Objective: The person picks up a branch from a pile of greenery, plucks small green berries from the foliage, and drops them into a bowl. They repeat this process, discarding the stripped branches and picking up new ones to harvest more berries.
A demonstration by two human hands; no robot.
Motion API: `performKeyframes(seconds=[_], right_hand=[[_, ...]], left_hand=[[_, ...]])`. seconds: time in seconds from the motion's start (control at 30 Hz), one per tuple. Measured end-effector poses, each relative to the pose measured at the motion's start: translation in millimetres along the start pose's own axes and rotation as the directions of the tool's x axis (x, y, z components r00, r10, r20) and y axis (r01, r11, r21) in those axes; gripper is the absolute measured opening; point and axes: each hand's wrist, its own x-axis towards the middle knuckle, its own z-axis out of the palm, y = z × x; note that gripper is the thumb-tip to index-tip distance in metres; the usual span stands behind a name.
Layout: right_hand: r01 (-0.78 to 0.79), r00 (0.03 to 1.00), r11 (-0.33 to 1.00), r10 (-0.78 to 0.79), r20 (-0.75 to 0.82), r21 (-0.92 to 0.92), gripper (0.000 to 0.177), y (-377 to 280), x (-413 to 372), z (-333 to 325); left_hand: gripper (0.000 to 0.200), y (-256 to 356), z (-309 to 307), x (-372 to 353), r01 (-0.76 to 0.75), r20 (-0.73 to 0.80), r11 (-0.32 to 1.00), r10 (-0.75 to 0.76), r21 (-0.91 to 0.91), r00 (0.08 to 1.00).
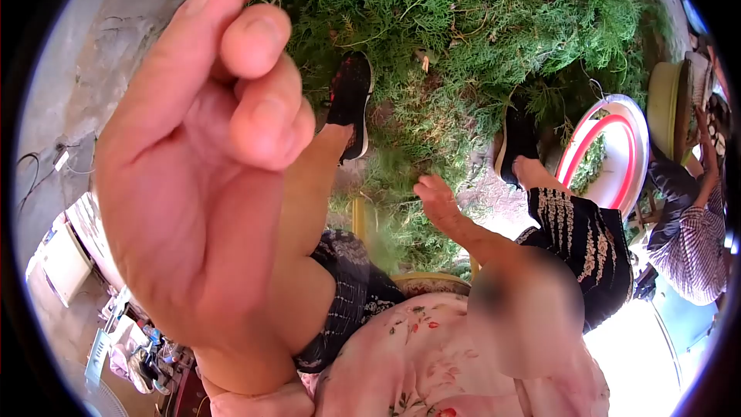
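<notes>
Curled and cropped above, my left hand (204, 154) may pinch something; I cannot tell. My right hand (442, 202): loosely open, near greenery (463, 54).

The branches (463, 23) at the top of the frame are of bright green, with some brown bits. At the bottom centre, the shirt (417, 340) is pale pink, with small red flowers and green leaves on it. The shorts (594, 243) are black with whitish broken stripes. At right, the round basin (637, 135) is whitish with a red ring. The wall (116, 62), upper left, is grey.
</notes>
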Motion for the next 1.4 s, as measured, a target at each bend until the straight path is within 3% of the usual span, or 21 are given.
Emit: performKeyframes(seconds=[0.07,0.17,0.2,0.27,0.37,0.43,0.53,0.67,0.77,0.8,0.83,0.87,0.93,1.03,1.07,1.1,1.13,1.17,1.2,1.3,1.4], right_hand=[[0.108,0.980,0.994,-0.107,0.168,0.002,0.017,-5.1,-10.5,-0.2],[0.216,0.833,0.970,-0.244,0.496,0.116,0.019,-16.0,-29.6,4.0],[-0.158,0.577,0.987,0.056,0.815,0.043,0.020,-31.7,-3.5,-15.4],[-0.051,0.888,0.993,-0.003,0.461,0.104,0.021,9.4,1.0,-11.2],[-0.092,0.986,0.966,0.054,-0.158,-0.243,0.046,55.3,49.8,-45.5],[-0.206,0.973,0.907,0.152,-0.172,-0.367,0.053,54.1,88.5,-89.2],[-0.498,0.867,0.857,0.492,-0.080,-0.131,0.059,53.7,118.2,-94.7],[-0.424,0.857,0.865,0.479,0.188,-0.269,0.077,7.1,71.2,-31.4],[-0.076,0.890,0.923,0.233,0.391,-0.377,0.063,-14.7,-24.1,36.1],[0.012,0.779,0.947,0.192,0.597,-0.322,0.054,-35.8,-40.0,26.8],[0.306,0.665,0.913,-0.004,0.747,-0.268,0.039,-38.9,-60.0,31.6],[0.274,0.410,0.961,-0.089,0.908,-0.029,0.025,-5.2,-101.8,109.6],[-0.080,0.053,0.997,-0.016,0.998,0.021,0.026,1.5,-98.6,97.8],[-0.081,0.614,0.996,0.072,0.786,-0.027,0.018,12.5,-55.9,53.0],[-0.140,0.814,0.985,0.173,0.555,-0.102,0.016,35.8,-41.6,64.1],[-0.174,0.878,0.965,0.242,0.413,-0.195,0.019,68.6,-16.1,65.9],[-0.434,0.896,0.901,0.431,0.103,0.011,0.021,80.9,7.7,33.9],[-0.361,0.818,0.924,0.379,-0.431,0.127,0.028,93.2,29.9,10.5],[-0.397,0.802,0.916,0.314,-0.508,-0.062,0.038,104.7,53.6,-30.4],[-0.638,0.684,0.770,0.567,-0.459,0.001,0.056,78.6,97.5,-138.1],[-0.627,0.775,0.738,0.624,-0.101,-0.249,0.066,83.0,112.3,-135.6]], left_hand=[[0.028,-2.3,6.5,-0.6,-0.009,-0.035,1.000,0.009,-0.025,0.999],[0.028,-1.7,4.9,0.4,0.001,-0.031,1.000,-0.002,-0.023,1.000],[0.028,-1.2,3.0,0.7,0.012,-0.022,1.000,-0.012,-0.012,1.000],[0.028,-0.1,0.2,1.9,0.030,-0.004,0.999,-0.030,0.015,1.000],[0.029,0.7,-0.1,5.1,0.023,0.017,0.999,-0.024,0.044,1.000],[0.029,0.0,0.6,6.5,0.024,0.029,0.998,-0.025,0.055,0.999],[0.030,-1.2,4.1,9.9,0.024,0.046,0.998,-0.027,0.064,0.999],[0.030,-4.2,8.2,10.9,0.019,0.050,0.998,-0.022,0.056,0.999],[0.030,-4.2,10.9,11.3,0.032,0.038,0.998,-0.035,0.057,0.999],[0.030,-4.8,10.9,12.0,0.041,0.039,0.997,-0.043,0.059,0.998],[0.030,-5.4,10.8,12.6,0.049,0.040,0.997,-0.051,0.061,0.998],[0.030,-5.5,9.6,13.6,0.051,0.050,0.997,-0.054,0.062,0.997],[0.030,-7.3,12.0,13.6,0.036,0.031,0.998,-0.038,0.052,0.999],[0.029,-13.2,16.2,11.6,-0.006,-0.027,1.000,0.007,0.027,1.000],[0.029,-13.2,15.1,12.5,-0.004,-0.027,1.000,0.005,0.028,1.000],[0.028,-16.0,27.0,12.3,-0.008,-0.112,1.000,0.010,0.019,0.994],[0.027,-18.7,39.0,12.1,-0.014,-0.196,1.000,0.016,0.010,0.980],[0.027,-19.5,40.0,12.4,-0.015,-0.182,1.000,0.015,0.003,0.983],[0.027,-19.5,38.4,13.0,-0.014,-0.172,1.000,0.014,-0.001,0.985],[0.027,-21.4,39.3,14.2,-0.018,-0.164,1.000,0.018,0.001,0.986],[0.027,-21.0,38.7,14.3,-0.022,-0.161,1.000,0.024,0.011,0.987]])
